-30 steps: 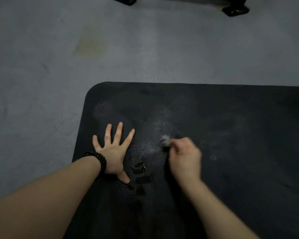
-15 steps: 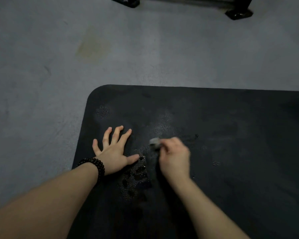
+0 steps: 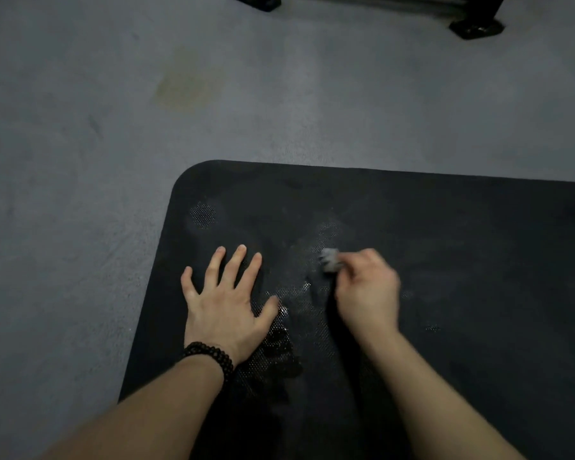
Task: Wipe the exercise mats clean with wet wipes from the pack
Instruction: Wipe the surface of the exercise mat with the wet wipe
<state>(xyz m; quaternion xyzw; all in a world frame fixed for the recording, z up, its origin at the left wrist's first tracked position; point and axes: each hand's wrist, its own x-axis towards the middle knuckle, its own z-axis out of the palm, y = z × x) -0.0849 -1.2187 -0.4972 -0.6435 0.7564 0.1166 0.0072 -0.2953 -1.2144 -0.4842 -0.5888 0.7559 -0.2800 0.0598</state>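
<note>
A black exercise mat (image 3: 462, 247) lies on the grey floor, its rounded far-left corner in view. My left hand (image 3: 226, 303) rests flat on the mat with fingers spread, a dark bead bracelet on its wrist. To its right, my right hand (image 3: 367, 290) grips a crumpled grey wet wipe (image 3: 330, 259) and presses it onto the mat. Wet, shiny patches show on the textured surface between the two hands. The pack of wipes is not in view.
Grey floor (image 3: 80, 194) surrounds the mat to the left and beyond, with a yellowish stain (image 3: 186, 84) on it. The black feet of a rack (image 3: 477, 28) stand at the top edge.
My right hand moved left with the wipe, then back to the right and slightly farther away. My left thumb drew in towards the palm; that hand stayed on the mat.
</note>
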